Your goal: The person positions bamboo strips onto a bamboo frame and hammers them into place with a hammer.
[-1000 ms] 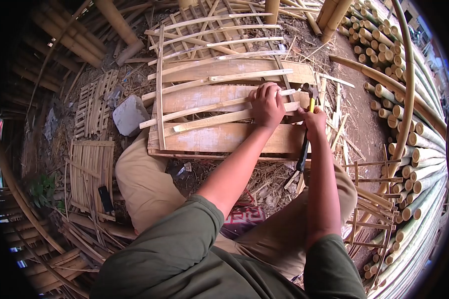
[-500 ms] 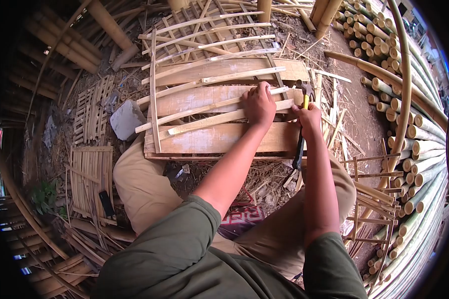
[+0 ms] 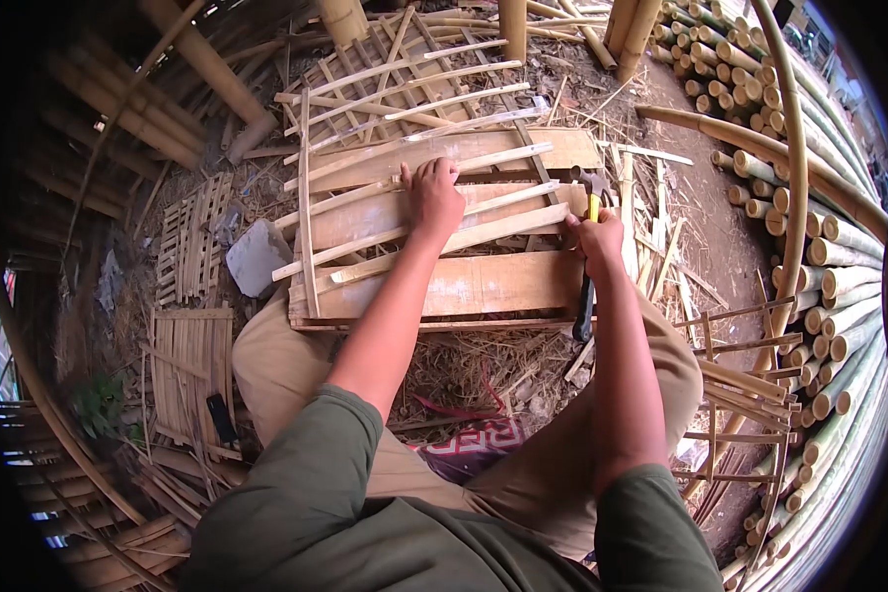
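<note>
My right hand (image 3: 599,240) is closed around a hammer (image 3: 594,205) with a yellow and black handle. Its metal head points away from me, beside the right ends of the slats, and the thumb side is close to the end of a bamboo slat (image 3: 488,231). My left hand (image 3: 434,202) has its fingers bent over another bamboo slat (image 3: 488,161), near its left end; the fingertips are partly hidden. Several slats lie across two thin crosspieces, a left one (image 3: 306,202) and a right one (image 3: 536,163), forming a loose lattice on wooden boards (image 3: 503,281).
A pale stone block (image 3: 255,259) sits left of the boards. Finished-looking slat panels (image 3: 192,237) and a dark phone-like object (image 3: 221,419) lie further left. Stacked bamboo poles (image 3: 839,286) fill the right side. A slatted frame (image 3: 735,395) stands by my right knee.
My left hand has moved left from the slats' right ends to a slat farther from me. The right hand still holds the hammer, slightly lower. The whole view has shifted a little.
</note>
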Available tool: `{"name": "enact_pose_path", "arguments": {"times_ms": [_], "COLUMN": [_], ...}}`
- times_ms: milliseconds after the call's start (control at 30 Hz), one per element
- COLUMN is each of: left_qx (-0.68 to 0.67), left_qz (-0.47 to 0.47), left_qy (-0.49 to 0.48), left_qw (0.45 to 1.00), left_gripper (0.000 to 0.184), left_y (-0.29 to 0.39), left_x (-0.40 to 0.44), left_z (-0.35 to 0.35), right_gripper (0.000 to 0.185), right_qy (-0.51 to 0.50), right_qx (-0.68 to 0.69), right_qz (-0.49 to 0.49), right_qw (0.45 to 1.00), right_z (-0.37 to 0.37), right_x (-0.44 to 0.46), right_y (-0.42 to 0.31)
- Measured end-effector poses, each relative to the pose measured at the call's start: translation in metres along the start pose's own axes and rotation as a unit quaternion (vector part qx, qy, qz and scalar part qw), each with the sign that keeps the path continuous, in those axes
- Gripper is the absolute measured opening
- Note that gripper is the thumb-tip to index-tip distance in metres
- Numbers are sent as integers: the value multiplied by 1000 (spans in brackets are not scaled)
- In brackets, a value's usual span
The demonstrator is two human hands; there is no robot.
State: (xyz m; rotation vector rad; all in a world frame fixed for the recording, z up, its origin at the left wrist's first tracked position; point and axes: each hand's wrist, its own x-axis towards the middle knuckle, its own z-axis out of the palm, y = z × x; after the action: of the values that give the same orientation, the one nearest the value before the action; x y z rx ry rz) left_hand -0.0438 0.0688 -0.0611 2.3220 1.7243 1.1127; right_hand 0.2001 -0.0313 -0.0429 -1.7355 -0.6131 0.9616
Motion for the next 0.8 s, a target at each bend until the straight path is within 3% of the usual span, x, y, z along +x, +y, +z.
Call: {"name": "enact_pose_path", "arguments": {"times_ms": [133, 800], "left_qx": [28, 19], "left_qz": [26, 4], "left_qy": [56, 24], "left_qw": [998, 1000], "left_gripper": [8, 8], "left_y": [3, -6], "left_x": [1, 2], "left_z": [3, -5], "right_gripper": [17, 16], "right_qy": [-4, -14], "right_qx": [16, 53], "right_qz": [-14, -3], "right_qw": [1000, 999], "right_z": [1, 3], "right_x": [2, 6], "right_y": [5, 7]}}
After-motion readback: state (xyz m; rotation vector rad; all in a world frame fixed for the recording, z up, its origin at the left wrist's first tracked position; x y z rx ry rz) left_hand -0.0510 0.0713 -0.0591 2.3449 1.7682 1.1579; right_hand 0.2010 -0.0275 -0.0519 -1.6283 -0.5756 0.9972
